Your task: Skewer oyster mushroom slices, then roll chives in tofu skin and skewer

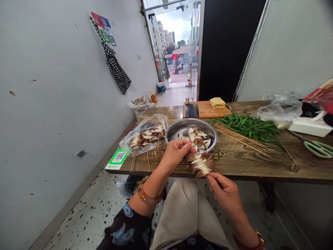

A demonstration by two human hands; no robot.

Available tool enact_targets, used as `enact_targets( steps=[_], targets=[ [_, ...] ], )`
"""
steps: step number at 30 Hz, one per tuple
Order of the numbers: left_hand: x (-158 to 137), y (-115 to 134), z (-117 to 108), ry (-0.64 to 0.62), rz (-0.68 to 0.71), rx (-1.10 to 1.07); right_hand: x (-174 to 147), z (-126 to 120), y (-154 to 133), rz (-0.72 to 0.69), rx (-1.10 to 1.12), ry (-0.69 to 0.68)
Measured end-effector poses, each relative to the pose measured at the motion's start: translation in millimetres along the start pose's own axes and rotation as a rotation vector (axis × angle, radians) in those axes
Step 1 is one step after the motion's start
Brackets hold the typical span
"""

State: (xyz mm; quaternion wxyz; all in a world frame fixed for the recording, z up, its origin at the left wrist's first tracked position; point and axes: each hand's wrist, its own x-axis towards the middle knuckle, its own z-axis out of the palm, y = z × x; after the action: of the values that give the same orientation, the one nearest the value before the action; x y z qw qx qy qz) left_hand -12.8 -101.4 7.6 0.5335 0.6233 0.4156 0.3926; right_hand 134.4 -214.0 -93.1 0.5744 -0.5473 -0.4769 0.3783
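Observation:
Cut oyster mushrooms are bunched on a skewer just off the table's front edge, above my lap. My right hand is closed on the skewer at the bunch's lower right end; the stick itself is mostly hidden. At the upper left end, my left hand pinches an oyster mushroom piece, partly covered by its fingers. Right behind stands a steel bowl with loose mushroom pieces in it. Finished-looking mushroom skewers lie on a clear plastic bag to the left, sticks pointing toward me.
Bare bamboo skewers lie right of the bowl beside cut green chives. Behind are a cutting board, a cleaver and stacked tofu sheets. Scissors and a white box sit far right; a QR card front left.

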Motion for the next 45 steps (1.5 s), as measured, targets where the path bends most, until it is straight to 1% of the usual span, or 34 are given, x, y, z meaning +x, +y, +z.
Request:
enact_targets(
  steps=[8,15,19,21,23,25,28,30,33,36,39,43,45],
  targets=[
    [-0.8,-0.3,0.0,0.074,0.061,0.126,-1.6,0.1,2.7,-0.041,-0.035,-0.001],
    [-3.7,2.1,2.1,0.032,0.045,0.176,-1.6,2.6,-2.6,-0.084,-0.084,0.039],
    [-5.9,4.9,6.4,-0.018,0.082,0.224,0.4,3.9,-5.5,-0.086,-0.061,0.042],
    [-6.4,5.7,7.5,-0.049,0.086,0.234,1.1,3.8,-6.1,-0.067,-0.028,0.047],
    [-6.5,5.0,7.9,-0.062,0.074,0.186,0.9,3.2,-5.9,-0.033,0.024,0.049],
    [-6.9,3.1,8.6,-0.066,0.043,0.066,-0.1,2.4,-5.3,-0.002,0.079,0.053],
    [-8.6,-0.3,11.3,-0.085,-0.061,-0.16,-1.9,2.0,-4.2,0.039,0.16,0.044],
    [-10.3,-1.2,13.6,-0.11,-0.111,-0.21,-2.5,2.7,-3.5,0.075,0.23,0.031],
    [-12.1,0.0,16.5,-0.145,-0.075,-0.135,-2.1,4.2,-2.6,0.125,0.348,0.002],
    [-12.1,2.2,19.8,-0.142,-0.062,-0.092,-2.1,4.7,-1.2,0.152,0.428,-0.018],
    [-10.7,1.9,25.3,-0.104,-0.078,-0.073,-2.8,4.4,1.8,0.156,0.437,-0.02],
    [-7.5,-1.8,32.1,-0.03,-0.029,0.034,-2.4,4.0,7.1,0.16,0.406,-0.002],
    [-6.2,-2.4,32.7,-0.038,-0.012,0.085,-1.4,3.3,8.9,0.163,0.418,0.0]
  ],
)
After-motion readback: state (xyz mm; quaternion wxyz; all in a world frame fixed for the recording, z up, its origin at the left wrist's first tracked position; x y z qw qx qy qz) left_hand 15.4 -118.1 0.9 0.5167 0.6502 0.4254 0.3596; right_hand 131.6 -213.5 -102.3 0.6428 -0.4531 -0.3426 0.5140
